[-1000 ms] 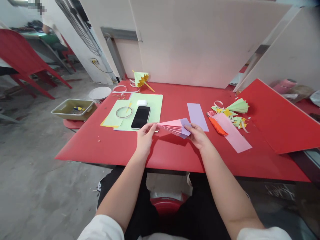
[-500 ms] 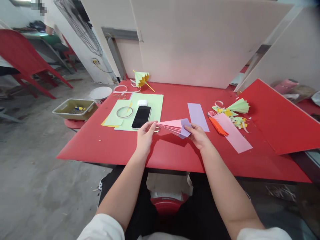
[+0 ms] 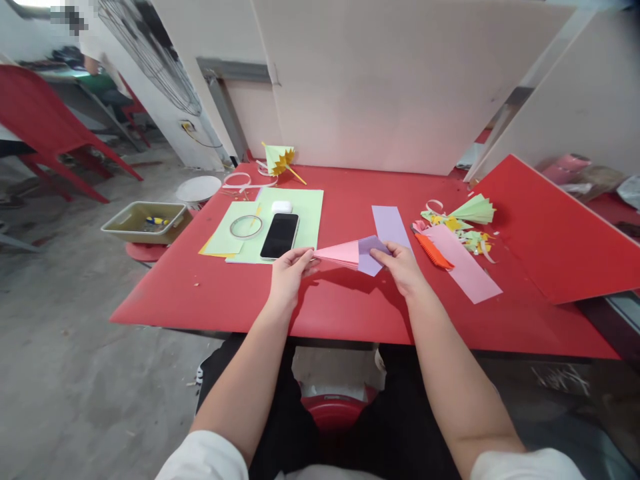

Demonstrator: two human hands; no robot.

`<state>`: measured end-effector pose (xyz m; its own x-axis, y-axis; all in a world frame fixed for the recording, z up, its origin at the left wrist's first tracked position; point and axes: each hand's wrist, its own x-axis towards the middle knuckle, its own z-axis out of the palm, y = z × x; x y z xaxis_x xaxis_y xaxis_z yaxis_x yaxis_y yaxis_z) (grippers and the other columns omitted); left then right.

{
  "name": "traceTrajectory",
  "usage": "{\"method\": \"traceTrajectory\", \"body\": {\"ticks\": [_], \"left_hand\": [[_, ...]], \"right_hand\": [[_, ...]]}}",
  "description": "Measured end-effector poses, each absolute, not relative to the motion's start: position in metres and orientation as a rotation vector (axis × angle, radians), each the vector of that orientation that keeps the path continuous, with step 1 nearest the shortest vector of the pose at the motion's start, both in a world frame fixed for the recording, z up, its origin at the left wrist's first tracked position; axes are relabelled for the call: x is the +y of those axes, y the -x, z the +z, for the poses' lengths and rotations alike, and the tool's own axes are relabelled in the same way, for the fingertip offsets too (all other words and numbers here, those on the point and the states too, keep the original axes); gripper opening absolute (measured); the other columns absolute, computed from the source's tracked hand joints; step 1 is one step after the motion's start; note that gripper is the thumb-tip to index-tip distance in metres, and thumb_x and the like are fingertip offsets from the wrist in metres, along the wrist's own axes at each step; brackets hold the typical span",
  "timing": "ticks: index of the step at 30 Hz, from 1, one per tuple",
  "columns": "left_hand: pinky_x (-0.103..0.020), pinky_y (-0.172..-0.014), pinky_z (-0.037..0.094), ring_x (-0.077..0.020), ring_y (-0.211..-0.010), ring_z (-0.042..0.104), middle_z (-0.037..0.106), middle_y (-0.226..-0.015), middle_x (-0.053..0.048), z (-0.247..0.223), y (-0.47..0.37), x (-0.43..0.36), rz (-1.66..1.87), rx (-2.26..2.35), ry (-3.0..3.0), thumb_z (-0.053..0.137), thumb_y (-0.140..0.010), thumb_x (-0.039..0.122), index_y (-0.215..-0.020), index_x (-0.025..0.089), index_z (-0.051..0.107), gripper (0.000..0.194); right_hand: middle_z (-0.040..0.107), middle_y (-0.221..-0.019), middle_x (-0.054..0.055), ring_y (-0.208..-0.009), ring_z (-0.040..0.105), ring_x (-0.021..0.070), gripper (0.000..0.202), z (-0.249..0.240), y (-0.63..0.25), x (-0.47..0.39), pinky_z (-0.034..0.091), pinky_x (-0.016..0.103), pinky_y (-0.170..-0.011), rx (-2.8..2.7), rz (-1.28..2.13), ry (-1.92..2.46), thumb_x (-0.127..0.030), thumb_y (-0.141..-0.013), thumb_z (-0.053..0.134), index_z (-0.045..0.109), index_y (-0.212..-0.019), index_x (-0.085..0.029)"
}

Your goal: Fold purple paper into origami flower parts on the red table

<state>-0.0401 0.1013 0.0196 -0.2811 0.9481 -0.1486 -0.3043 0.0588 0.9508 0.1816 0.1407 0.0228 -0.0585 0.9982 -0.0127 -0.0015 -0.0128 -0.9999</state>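
Note:
A folded paper fan (image 3: pixel 339 254), pink with a purple outer end, is held level above the red table between my two hands. My left hand (image 3: pixel 290 273) pinches its narrow pink tip. The fingers of my right hand (image 3: pixel 401 268) are closed on the purple end (image 3: pixel 370 256). Just behind my right hand lies a purple paper strip (image 3: pixel 393 225). Past my left hand a black phone (image 3: pixel 280 236) rests on light green paper sheets (image 3: pixel 313 213). To the right, an orange cutter (image 3: pixel 434 252) lies partly on a pink paper strip (image 3: pixel 473 277).
A roll of tape (image 3: pixel 245 227) and a white case (image 3: pixel 281 207) lie on the green sheets. A small paper umbrella (image 3: pixel 280 160) stands at the back. Green and yellow paper scraps (image 3: pixel 470 227) sit near a raised red board (image 3: pixel 560 233). A bin (image 3: pixel 145 230) is left of the table.
The fan's pink folds have closed together, so fewer edges show than before. Both hands keep their hold, and the view has shifted slightly.

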Motion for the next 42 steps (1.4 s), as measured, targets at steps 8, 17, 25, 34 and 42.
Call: {"method": "traceTrajectory", "body": {"ticks": [8,17,25,34,42], "left_hand": [[-0.028,-0.074,0.053,-0.0151,-0.077,0.068,0.068,-0.075,-0.004,0.019,0.043,0.109,1.54,1.203,-0.671,0.073,-0.066,0.029,-0.084,0.014,0.065,0.025],[-0.027,-0.071,0.054,-0.0123,-0.064,0.066,0.064,-0.062,-0.002,0.026,0.014,0.177,1.525,1.219,-0.738,0.067,-0.068,0.016,-0.081,0.011,0.063,0.013],[-0.025,-0.069,0.053,-0.0118,-0.064,0.065,0.064,-0.064,-0.003,0.006,0.018,0.178,1.457,1.218,-0.73,0.071,-0.066,0.018,-0.078,0.01,0.064,0.015],[-0.019,-0.068,0.053,-0.0098,-0.069,0.066,0.067,-0.071,-0.003,0.024,0.031,0.17,1.393,1.044,-0.655,0.069,-0.072,0.022,-0.086,0.015,0.067,0.016],[-0.015,-0.066,0.052,-0.0079,-0.068,0.065,0.068,-0.073,-0.003,0.021,0.031,0.169,1.362,0.998,-0.632,0.066,-0.076,0.023,-0.09,0.016,0.066,0.015]], "right_hand": [[0.066,-0.074,-0.001,-0.067,0.06,0.0143,0.024,0.046,-0.244,0.147,0.05,0.029,-0.063,-0.947,1.011,1.166,-0.032,-0.057,0.076,0.067,-0.076,-0.019],[0.064,-0.076,-0.003,-0.061,0.059,0.0118,0.031,0.051,-0.261,0.148,0.047,0.021,-0.045,-0.803,0.978,1.13,-0.031,-0.057,0.075,0.064,-0.085,-0.023],[0.065,-0.081,-0.001,-0.07,0.062,0.0156,0.038,0.048,-0.259,0.15,0.052,0.026,-0.054,-0.836,0.987,1.207,-0.035,-0.055,0.076,0.065,-0.09,-0.024],[0.065,-0.075,-0.002,-0.07,0.059,0.0144,0.027,0.045,-0.255,0.149,0.05,0.03,-0.07,-0.975,0.778,1.14,-0.035,-0.061,0.073,0.067,-0.084,-0.021],[0.063,-0.074,-0.001,-0.069,0.056,0.0146,0.02,0.055,-0.247,0.14,0.046,0.028,-0.066,-1.101,0.782,1.125,-0.034,-0.066,0.07,0.068,-0.082,-0.022]]}}
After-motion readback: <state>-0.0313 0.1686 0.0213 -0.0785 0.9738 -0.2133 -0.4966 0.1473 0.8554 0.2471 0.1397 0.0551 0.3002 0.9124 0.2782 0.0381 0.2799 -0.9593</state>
